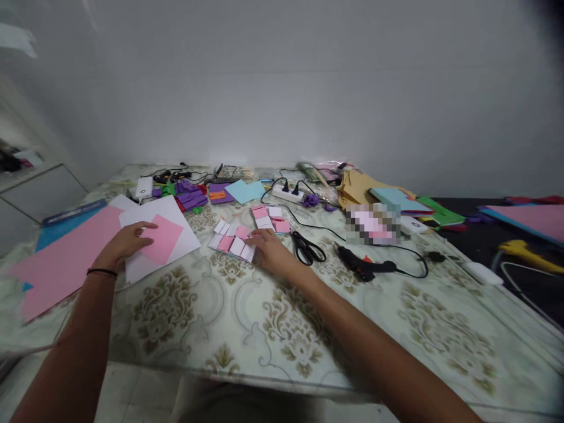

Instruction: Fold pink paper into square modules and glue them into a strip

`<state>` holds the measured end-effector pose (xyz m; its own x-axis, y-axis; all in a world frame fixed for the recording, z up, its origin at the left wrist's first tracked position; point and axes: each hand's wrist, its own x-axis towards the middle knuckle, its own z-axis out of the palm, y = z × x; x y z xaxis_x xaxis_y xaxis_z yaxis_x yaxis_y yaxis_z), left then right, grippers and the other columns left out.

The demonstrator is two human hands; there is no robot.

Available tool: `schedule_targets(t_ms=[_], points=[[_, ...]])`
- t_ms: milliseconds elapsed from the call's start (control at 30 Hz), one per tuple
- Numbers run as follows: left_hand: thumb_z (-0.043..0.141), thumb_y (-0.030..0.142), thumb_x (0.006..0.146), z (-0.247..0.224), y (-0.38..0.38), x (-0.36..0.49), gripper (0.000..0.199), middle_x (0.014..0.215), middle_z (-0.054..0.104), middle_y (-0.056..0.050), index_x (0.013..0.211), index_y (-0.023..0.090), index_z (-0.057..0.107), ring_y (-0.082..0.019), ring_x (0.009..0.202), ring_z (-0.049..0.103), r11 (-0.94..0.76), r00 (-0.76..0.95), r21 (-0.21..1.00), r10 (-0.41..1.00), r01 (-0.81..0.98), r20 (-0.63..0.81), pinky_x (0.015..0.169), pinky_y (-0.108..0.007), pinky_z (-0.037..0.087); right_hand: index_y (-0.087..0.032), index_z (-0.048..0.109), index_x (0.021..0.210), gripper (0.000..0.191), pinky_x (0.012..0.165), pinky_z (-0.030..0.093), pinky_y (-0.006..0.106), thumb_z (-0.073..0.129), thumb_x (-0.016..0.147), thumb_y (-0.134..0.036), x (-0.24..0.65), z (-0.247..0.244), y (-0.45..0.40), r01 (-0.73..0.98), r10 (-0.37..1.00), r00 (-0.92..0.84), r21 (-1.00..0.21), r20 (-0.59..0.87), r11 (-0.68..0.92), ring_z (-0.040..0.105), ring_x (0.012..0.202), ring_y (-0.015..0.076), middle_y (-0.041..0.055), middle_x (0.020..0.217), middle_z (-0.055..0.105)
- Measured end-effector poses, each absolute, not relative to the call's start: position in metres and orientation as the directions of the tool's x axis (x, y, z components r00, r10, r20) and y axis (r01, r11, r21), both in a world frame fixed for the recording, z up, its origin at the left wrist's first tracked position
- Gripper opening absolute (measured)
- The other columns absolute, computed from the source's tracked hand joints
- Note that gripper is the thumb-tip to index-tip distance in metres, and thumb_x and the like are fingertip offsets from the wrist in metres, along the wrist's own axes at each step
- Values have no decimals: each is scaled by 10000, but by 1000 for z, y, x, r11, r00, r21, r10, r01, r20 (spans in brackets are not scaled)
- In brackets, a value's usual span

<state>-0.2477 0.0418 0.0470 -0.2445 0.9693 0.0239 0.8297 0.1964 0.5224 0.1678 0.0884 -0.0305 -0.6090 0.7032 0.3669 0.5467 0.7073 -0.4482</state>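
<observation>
My left hand [131, 239] rests at the left edge of a small pink paper square [164, 241], with thumb and forefinger apart. That square lies on white paper sheets [187, 238]. My right hand [268, 249] has its fingers curled at the right edge of a card with pink and white folded paper strips [227, 243]. What its fingertips grip is partly hidden. Just behind is a second pink-and-white strip card [264, 220]. To the right of my right hand lie black scissors [307, 249] and a black glue gun [363, 262].
Large pink sheets [73, 252] over blue ones cover the left side. Purple paper strips [191, 197], a light blue sheet [247, 191] and a white power strip [287, 192] stretch along the back. A cable [321, 228] crosses to the right, near brown paper [361, 187].
</observation>
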Motion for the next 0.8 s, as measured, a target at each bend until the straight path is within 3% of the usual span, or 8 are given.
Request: schedule_targets(t_ms=[100, 167, 233, 300, 367, 533, 667, 800], points=[[724, 512, 707, 58, 37, -222, 609, 1021, 733, -71, 1223, 189, 731, -204, 785, 609, 89, -155, 623, 987, 777, 52, 644, -250, 448, -170, 600, 1447, 589, 1107, 465, 519, 496, 898, 16, 172, -16, 65, 510, 702, -580, -487, 414, 709, 539, 1257, 304, 180, 1348, 603], [797, 473, 707, 63, 34, -191, 582, 779, 655, -24, 1197, 164, 744, -133, 601, 455, 5, -99, 760, 992, 650, 78, 537, -224, 321, -225, 514, 1524, 555, 1053, 515, 478, 504, 985, -95, 174, -6, 48, 418, 683, -581, -558, 442, 717, 613, 1169, 273, 145, 1269, 650], [813, 434, 750, 64, 32, -156, 529, 565, 431, 62, 1197, 158, 748, -90, 508, 297, -79, -52, 866, 991, 494, 120, 501, -217, 212, -289, 418, 1590, 612, 972, 559, 439, 541, 1007, -152, 176, 1, 33, 306, 670, -591, -643, 450, 702, 667, 1030, 238, 101, 1202, 692], [835, 391, 763, 60, 31, -121, 509, 497, 269, 109, 1209, 162, 746, -69, 465, 204, -106, 9, 933, 994, 343, 109, 481, -220, 156, -332, 348, 1627, 707, 949, 573, 420, 603, 990, -164, 177, 4, 24, 236, 670, -590, -697, 451, 677, 682, 970, 211, 88, 1245, 687], [856, 355, 755, 52, 30, -92, 513, 502, 276, 114, 1220, 172, 741, -57, 450, 185, -96, 77, 972, 994, 216, 81, 456, -216, 125, -368, 318, 1639, 773, 935, 589, 392, 656, 971, -177, 179, 2, 19, 165, 692, -549, -751, 468, 639, 686, 965, 191, 85, 1318, 664], [843, 354, 802, 25, 23, -57, 500, 548, 385, 87, 1258, 182, 732, -50, 457, 245, -5, 197, 994, 980, 111, -17, 438, -198, 142, -407, 392, 1608, 794, 979, 575, 353, 675, 934, -98, 189, -3, 17, 118, 760, -432, -805, 485, 581, 663, 1153, 200, 70, 1465, 607], [780, 438, 880, 12, 13, -53, 451, 623, 520, 37, 1254, 188, 743, -86, 532, 408, -3, 216, 994, 976, 110, -20, 469, -197, 308, -346, 732, 1317, 430, 1014, 537, 363, 708, 942, -139, 193, -2, 16, 72, 781, -420, -841, 462, 537, 660, 1206, 226, 66, 1300, 700], [570, 546, 1016, 16, 4, -55, 445, 967, 731, -73, 1298, 240, 726, -205, 886, 688, -17, 342, 998, 939, -56, 35, 808, -331, 576, -325, 821, 1111, 275, 847, 541, 310, 763, 899, -160, 198, 0, 15, -15, 853, -371, -921, 368, 390, 700, 993, 193, 39, 1073, 740]])
